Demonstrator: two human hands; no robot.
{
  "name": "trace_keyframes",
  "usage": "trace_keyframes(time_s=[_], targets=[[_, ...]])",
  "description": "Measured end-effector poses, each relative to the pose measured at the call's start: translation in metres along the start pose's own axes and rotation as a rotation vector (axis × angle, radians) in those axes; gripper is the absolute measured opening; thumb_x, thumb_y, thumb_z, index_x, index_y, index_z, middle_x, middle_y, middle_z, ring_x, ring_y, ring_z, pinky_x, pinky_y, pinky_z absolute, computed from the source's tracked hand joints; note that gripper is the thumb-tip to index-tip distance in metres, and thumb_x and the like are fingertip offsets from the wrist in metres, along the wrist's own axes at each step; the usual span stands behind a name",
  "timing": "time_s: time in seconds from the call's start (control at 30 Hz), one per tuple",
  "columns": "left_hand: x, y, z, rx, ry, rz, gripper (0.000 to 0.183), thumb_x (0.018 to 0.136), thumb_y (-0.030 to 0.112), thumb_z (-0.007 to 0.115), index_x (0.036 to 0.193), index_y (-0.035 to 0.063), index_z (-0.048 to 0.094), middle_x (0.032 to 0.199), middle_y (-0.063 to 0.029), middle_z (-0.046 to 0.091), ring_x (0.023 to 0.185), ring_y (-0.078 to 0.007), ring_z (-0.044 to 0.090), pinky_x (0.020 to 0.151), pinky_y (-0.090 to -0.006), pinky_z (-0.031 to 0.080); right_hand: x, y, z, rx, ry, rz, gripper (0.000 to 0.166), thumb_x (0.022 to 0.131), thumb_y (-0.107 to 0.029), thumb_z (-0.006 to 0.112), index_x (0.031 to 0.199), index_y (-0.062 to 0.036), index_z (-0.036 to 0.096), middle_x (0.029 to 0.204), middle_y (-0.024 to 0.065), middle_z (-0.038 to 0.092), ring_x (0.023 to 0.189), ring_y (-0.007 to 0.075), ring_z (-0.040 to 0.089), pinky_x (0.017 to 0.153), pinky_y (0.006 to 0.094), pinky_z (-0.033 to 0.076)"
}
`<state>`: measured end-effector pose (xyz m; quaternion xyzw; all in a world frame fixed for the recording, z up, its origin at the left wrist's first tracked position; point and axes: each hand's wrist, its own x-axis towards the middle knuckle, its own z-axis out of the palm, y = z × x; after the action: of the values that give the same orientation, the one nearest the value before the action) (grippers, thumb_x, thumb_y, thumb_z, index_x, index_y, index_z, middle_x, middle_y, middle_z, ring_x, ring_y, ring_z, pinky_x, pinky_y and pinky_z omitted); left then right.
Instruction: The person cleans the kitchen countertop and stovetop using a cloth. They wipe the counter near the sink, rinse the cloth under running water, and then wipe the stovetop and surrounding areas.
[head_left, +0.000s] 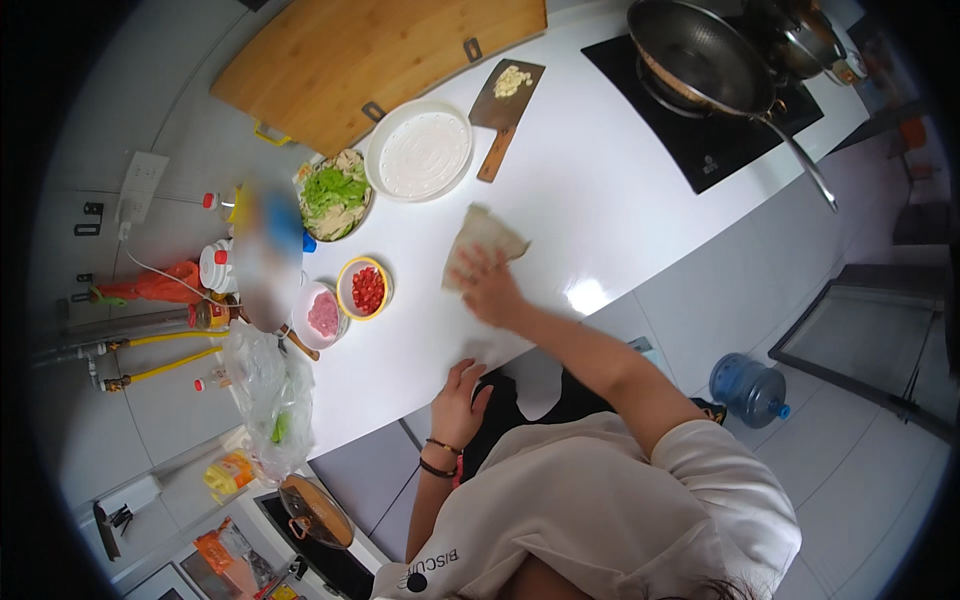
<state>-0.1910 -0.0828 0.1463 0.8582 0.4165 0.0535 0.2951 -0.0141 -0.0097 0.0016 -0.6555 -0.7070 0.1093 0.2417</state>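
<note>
My right hand (491, 289) holds a beige cloth (487, 229) flat against the white countertop (570, 187), its fingers spread over the fabric. By the counter's near edge is my left hand (456, 405), holding nothing, with its fingers loosely bent and thumb apart. Left of the cloth stand a yellow-rimmed bowl (388, 289) of chopped red peppers and a pale bowl (300, 319) of pink minced meat. Beyond the cloth lie a round white plate (420, 150) and a cleaver (495, 154) with chopped garlic on its blade.
A wok (697, 56) sits on the black cooktop (701, 161), its handle projecting past the counter's edge. Lettuce and pale slices fill a dish (334, 195). A wooden board (375, 60) leans at the back. Plastic bags (270, 405) lie left; a water jug (750, 390) is on the floor.
</note>
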Motion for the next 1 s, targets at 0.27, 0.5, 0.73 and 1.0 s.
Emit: trace_keyframes(time_s=[0.27, 0.5, 0.73, 1.0], targets=[[0.064, 0.015, 0.006, -0.007, 0.051, 0.050, 0.028, 0.082, 0.016, 0.065, 0.108, 0.0113, 0.056, 0.120, -0.0095, 0.055, 0.086, -0.0309, 0.063, 0.068, -0.0386, 0.053, 0.011, 0.055, -0.073, 0.780, -0.004, 0.379, 0.045, 0.075, -0.024, 0.067, 0.116, -0.0074, 0.060, 0.106, 0.0148, 0.063, 0.105, 0.0297, 0.054, 0.089, 0.0371, 0.044], [0.142, 0.024, 0.030, -0.161, 0.092, 0.213, 0.013, 0.082, 0.009, 0.064, 0.088, 0.0018, 0.056, 0.116, -0.0119, 0.057, 0.094, -0.0311, 0.060, 0.073, -0.0402, 0.050, 0.004, 0.043, -0.276, 0.558, 0.003, 0.600, 0.040, 0.078, -0.006, 0.065, 0.117, -0.0082, 0.057, 0.102, 0.0120, 0.062, 0.097, 0.0258, 0.055, 0.088, 0.0342, 0.044], [0.182, 0.083, 0.028, -0.106, 0.225, 0.426, 0.017, 0.082, 0.008, 0.063, 0.097, 0.0002, 0.061, 0.119, -0.0171, 0.054, 0.097, -0.0335, 0.059, 0.078, -0.0405, 0.050, -0.020, 0.078, -0.323, 0.255, -0.033, 0.293, 0.059, 0.082, -0.006, 0.062, 0.137, -0.0107, 0.040, 0.138, 0.0182, 0.044, 0.127, 0.0286, 0.042, 0.104, 0.0384, 0.026], [0.206, 0.129, 0.072, -0.196, 0.183, 0.125, 0.028, 0.083, 0.008, 0.063, 0.110, 0.0016, 0.060, 0.114, -0.0137, 0.056, 0.084, -0.0256, 0.061, 0.067, -0.0316, 0.052, -0.054, 0.193, -0.440, 0.096, -0.016, 0.141, 0.051, 0.083, -0.018, 0.065, 0.130, -0.0066, 0.047, 0.122, 0.0139, 0.055, 0.114, 0.0281, 0.049, 0.101, 0.0380, 0.030]])
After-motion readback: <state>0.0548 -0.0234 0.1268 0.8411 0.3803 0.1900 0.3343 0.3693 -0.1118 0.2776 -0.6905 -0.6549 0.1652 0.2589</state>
